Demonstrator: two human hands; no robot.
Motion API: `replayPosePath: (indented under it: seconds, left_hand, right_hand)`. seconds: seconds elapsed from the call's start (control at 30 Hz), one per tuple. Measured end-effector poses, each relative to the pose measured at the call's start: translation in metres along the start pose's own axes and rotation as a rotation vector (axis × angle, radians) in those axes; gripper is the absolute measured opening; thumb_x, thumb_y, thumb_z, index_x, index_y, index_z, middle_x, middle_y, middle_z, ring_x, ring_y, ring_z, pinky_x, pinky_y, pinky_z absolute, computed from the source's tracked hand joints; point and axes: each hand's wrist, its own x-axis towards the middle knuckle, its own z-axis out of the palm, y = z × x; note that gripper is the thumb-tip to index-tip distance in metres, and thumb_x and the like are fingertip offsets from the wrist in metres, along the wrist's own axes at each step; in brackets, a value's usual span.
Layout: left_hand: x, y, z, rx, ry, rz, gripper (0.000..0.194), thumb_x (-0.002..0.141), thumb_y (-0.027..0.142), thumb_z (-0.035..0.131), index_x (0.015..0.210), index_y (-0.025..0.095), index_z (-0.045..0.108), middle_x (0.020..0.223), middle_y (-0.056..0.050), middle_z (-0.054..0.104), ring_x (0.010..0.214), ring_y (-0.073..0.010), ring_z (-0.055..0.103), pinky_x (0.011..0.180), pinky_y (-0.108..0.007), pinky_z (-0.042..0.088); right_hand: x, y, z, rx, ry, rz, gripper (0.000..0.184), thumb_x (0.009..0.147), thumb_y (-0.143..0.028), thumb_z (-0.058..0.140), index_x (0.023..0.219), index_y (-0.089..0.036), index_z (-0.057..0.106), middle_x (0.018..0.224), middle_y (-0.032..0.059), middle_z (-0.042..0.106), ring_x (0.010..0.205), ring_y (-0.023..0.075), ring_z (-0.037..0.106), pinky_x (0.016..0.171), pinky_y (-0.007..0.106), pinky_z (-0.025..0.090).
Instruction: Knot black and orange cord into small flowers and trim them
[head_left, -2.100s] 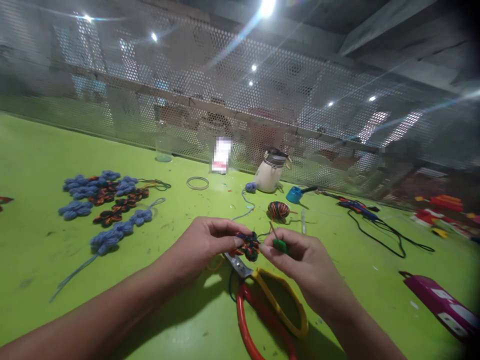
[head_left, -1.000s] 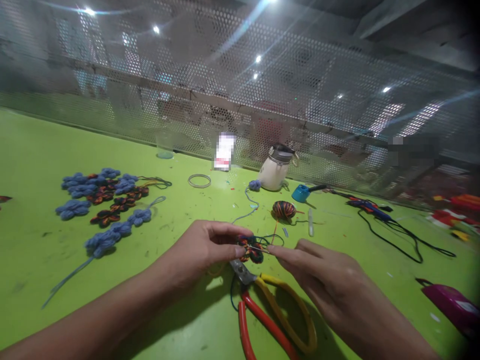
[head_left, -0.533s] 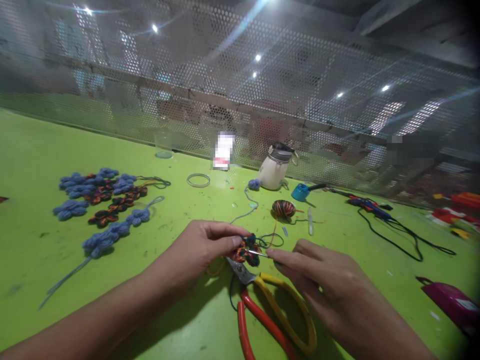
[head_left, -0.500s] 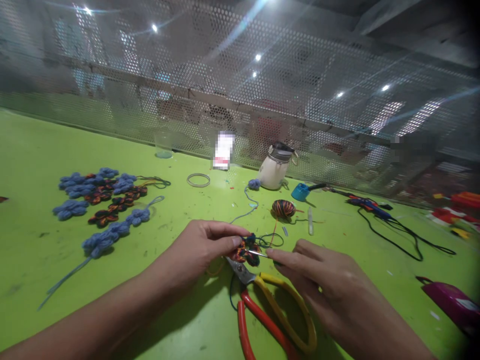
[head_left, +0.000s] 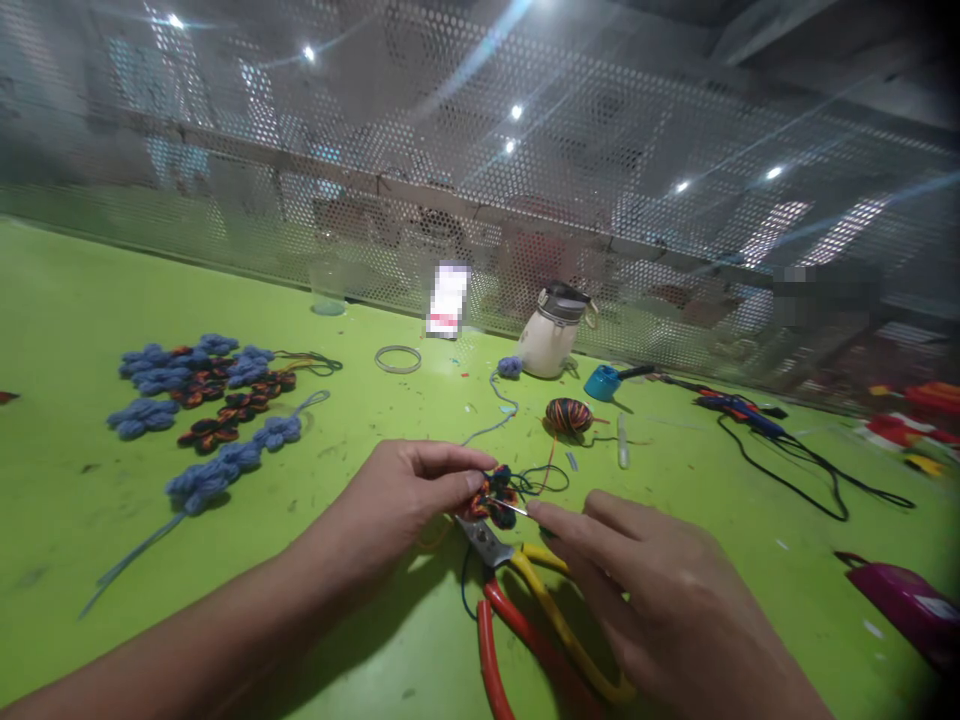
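Observation:
My left hand (head_left: 420, 490) pinches a small crocheted flower (head_left: 501, 500) of dark green, red and orange yarn between thumb and fingers. A thin metal crochet hook (head_left: 514, 508) runs from the flower to my right hand (head_left: 637, 570), whose fingers are closed on it. Its tip is at the flower's middle. Dark yarn (head_left: 546, 480) loops beside the flower, and an orange strand leads up to the multicoloured yarn ball (head_left: 568, 415). Under my hands lie scissors (head_left: 495, 595) with one red and one yellow handle, partly hidden by my right hand.
Finished blue flowers (head_left: 157, 370) and multicoloured flowers (head_left: 240, 405) lie at left. Behind stand a phone (head_left: 448, 300), a bottle (head_left: 551, 335) and a clear cup (head_left: 328, 290). A blue yarn ball (head_left: 510, 367), a ring (head_left: 397, 359), a blue-capped item (head_left: 602, 382) and a purple case (head_left: 904, 605) are around.
My right hand has moved slightly left and down, covering more of the yellow handle. The hook has shifted a little with it; my left hand stays nearly still.

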Motion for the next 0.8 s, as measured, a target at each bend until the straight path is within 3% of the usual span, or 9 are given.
replayPosePath:
  seconds: [0.33, 0.5, 0.67, 0.8]
  left_hand:
    - [0.0, -0.004, 0.004, -0.116, 0.016, 0.014, 0.024, 0.064, 0.018, 0.071, 0.087, 0.012, 0.069, 0.078, -0.009, 0.07, 0.068, -0.0159, 0.062, 0.07, -0.029, 0.046]
    - [0.001, -0.004, 0.003, -0.101, 0.042, -0.018, 0.035, 0.062, 0.018, 0.072, 0.097, 0.014, 0.066, 0.078, -0.005, 0.068, 0.068, -0.0158, 0.062, 0.066, -0.028, 0.044]
    - [0.003, -0.005, 0.001, -0.016, -0.056, 0.001, 0.017, 0.068, 0.023, 0.067, 0.08, 0.011, 0.065, 0.071, -0.005, 0.066, 0.067, -0.0149, 0.059, 0.068, -0.027, 0.043]
    - [0.006, -0.009, -0.001, 0.011, -0.093, 0.039, 0.014, 0.072, 0.025, 0.063, 0.075, 0.011, 0.062, 0.065, -0.003, 0.063, 0.063, -0.0141, 0.056, 0.067, -0.028, 0.042]
  right_hand:
    - [-0.001, -0.016, 0.002, -0.121, 0.11, 0.025, 0.03, 0.089, -0.027, 0.038, 0.096, -0.018, 0.065, 0.061, 0.0027, 0.05, 0.047, 0.0118, 0.04, 0.047, 0.026, 0.024]
    - [-0.002, -0.017, 0.002, -0.174, 0.141, -0.008, 0.028, 0.087, -0.021, 0.041, 0.103, -0.015, 0.064, 0.066, 0.0049, 0.054, 0.051, 0.0124, 0.044, 0.047, 0.026, 0.027]
    - [-0.002, -0.017, 0.002, -0.195, 0.091, -0.064, 0.036, 0.083, -0.023, 0.048, 0.114, -0.008, 0.057, 0.072, 0.0091, 0.058, 0.067, 0.0193, 0.051, 0.053, 0.028, 0.037]
    - [-0.002, -0.016, 0.002, -0.24, 0.116, -0.069, 0.028, 0.082, -0.017, 0.047, 0.105, -0.01, 0.062, 0.069, 0.0085, 0.058, 0.065, 0.0188, 0.05, 0.053, 0.029, 0.036]
